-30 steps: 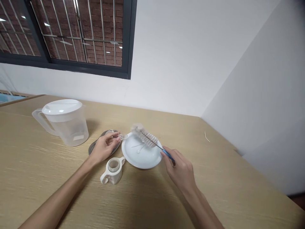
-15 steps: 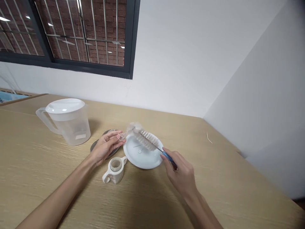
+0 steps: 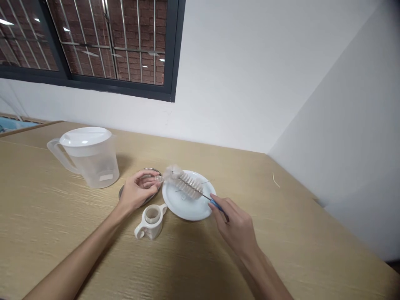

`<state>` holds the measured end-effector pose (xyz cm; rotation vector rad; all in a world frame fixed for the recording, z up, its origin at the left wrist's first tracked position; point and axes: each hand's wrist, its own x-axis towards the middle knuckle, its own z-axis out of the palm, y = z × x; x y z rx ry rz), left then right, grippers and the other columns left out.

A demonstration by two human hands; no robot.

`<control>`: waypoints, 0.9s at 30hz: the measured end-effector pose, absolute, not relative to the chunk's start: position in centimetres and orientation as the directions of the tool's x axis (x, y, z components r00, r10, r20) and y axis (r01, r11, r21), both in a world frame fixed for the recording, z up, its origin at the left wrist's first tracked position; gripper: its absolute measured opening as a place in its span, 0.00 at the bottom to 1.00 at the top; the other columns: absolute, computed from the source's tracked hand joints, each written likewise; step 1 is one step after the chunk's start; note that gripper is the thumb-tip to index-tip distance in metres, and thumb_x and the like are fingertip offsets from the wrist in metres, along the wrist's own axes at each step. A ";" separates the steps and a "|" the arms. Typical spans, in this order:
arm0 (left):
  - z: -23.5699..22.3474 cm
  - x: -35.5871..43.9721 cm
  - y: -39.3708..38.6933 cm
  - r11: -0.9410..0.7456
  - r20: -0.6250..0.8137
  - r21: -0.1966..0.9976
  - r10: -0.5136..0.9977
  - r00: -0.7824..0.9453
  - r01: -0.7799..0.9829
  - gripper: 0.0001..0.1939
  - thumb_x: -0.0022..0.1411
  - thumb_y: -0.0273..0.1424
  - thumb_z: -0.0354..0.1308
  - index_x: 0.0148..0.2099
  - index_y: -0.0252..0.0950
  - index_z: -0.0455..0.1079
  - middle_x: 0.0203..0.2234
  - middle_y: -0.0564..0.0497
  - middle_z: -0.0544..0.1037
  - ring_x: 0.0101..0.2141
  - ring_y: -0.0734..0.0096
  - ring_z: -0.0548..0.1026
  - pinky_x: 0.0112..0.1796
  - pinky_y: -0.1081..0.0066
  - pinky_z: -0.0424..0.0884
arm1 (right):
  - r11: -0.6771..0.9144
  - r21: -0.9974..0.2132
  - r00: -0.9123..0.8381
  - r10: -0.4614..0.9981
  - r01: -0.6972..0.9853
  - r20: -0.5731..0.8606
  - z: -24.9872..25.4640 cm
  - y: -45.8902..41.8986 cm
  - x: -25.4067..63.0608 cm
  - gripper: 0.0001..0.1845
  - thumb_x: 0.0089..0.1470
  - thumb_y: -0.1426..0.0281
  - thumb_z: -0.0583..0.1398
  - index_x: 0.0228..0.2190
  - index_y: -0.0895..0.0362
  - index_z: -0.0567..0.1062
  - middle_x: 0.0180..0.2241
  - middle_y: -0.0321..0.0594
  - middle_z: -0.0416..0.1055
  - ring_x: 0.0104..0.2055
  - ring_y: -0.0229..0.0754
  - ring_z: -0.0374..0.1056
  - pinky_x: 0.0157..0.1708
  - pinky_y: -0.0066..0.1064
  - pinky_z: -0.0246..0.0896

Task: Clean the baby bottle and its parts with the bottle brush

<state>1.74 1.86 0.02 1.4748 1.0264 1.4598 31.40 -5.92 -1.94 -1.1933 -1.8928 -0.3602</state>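
Left hand [image 3: 136, 192], fingers pinched on small clear piece [image 3: 159, 179]; right hand [image 3: 237, 227], fingers clamped on blue handle [image 3: 215, 203] of brush [image 3: 191, 186], bristles over white plate [image 3: 190, 214]. Hard push could pop the piece loose, low bristles could drag thin rod [image 3: 208, 181] off

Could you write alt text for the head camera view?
The right hand holds a blue-handled bottle brush over a white plate, its bristles by a small clear piece in the left hand. A lidded pitcher and two-handled cup stand nearby.
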 end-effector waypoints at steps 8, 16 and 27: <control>0.1 1.3 1.1 -0.631 0.646 0.684 0.757 0.098 0.366 0.09 0.59 0.33 0.66 0.43 0.39 0.78 0.43 0.46 0.81 0.47 0.60 0.79 0.48 0.63 0.77 | 0.484 -0.264 -0.114 0.620 0.834 0.776 -2.0 -5.7 31.8 0.13 0.64 0.68 0.58 0.49 0.55 0.75 0.35 0.41 0.78 0.32 0.39 0.73 0.32 0.28 0.65; 0.0 1.0 1.2 -0.680 0.711 0.600 0.694 0.108 0.421 0.10 0.60 0.33 0.66 0.45 0.39 0.79 0.43 0.46 0.83 0.45 0.60 0.80 0.45 0.62 0.79 | 0.367 -0.157 -0.110 0.611 0.917 0.784 -1.7 -5.5 33.2 0.13 0.65 0.66 0.57 0.48 0.56 0.77 0.35 0.41 0.78 0.33 0.38 0.74 0.28 0.27 0.63; -0.7 1.0 1.5 -0.710 0.763 0.533 0.639 0.102 0.461 0.10 0.58 0.30 0.68 0.44 0.39 0.80 0.40 0.47 0.84 0.41 0.61 0.82 0.44 0.61 0.80 | 0.379 -0.090 -0.180 0.617 0.921 0.766 -2.0 -5.5 32.9 0.13 0.65 0.68 0.58 0.48 0.56 0.76 0.34 0.38 0.78 0.32 0.37 0.74 0.28 0.27 0.61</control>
